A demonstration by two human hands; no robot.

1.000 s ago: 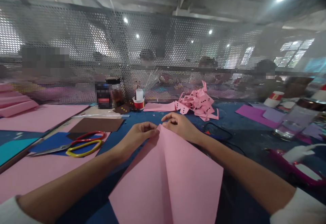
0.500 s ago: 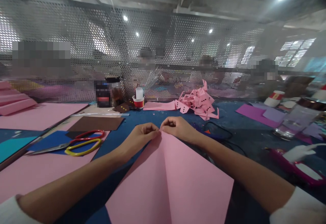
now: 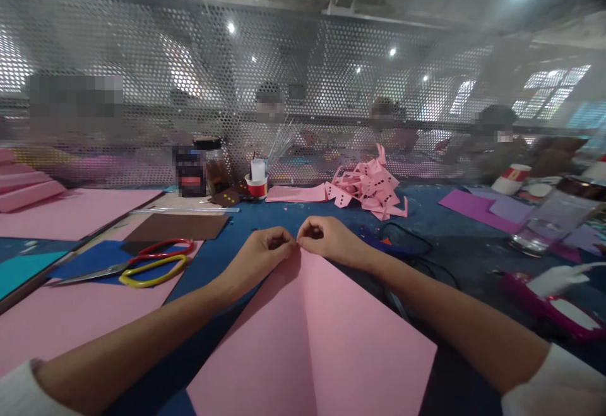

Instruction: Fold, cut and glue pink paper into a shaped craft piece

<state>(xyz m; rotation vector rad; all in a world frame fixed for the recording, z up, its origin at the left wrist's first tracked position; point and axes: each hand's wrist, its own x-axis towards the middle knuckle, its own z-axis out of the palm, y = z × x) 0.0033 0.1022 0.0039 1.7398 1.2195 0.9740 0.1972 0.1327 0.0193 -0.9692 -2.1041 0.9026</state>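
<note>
A large sheet of pink paper [image 3: 350,334] spreads toward me with a crease down its middle, and its near part runs out of the picture. At its far tip my left hand [image 3: 267,252] pinches the edge between thumb and fingers. My right hand [image 3: 329,239] pinches the same tip from the other side, so the two hands nearly touch. Scissors [image 3: 154,267] with one red and one yellow handle loop lie left of my left hand, on blue and pink sheets. Brown paper [image 3: 180,226] lies just beyond them.
Dotted pink paper pieces [image 3: 367,185] are heaped at the back. A paper cup [image 3: 256,187] and a dark-lidded jar [image 3: 215,166] stand left of them. To the right are purple paper [image 3: 473,211], a clear jar [image 3: 544,220] and a magenta tool [image 3: 553,305]. A perforated metal screen [image 3: 312,69] rises behind.
Both hands keep their pinch at the paper's tip. The paper's near side corners have spread slightly outward and down. The view has shifted very slightly.
</note>
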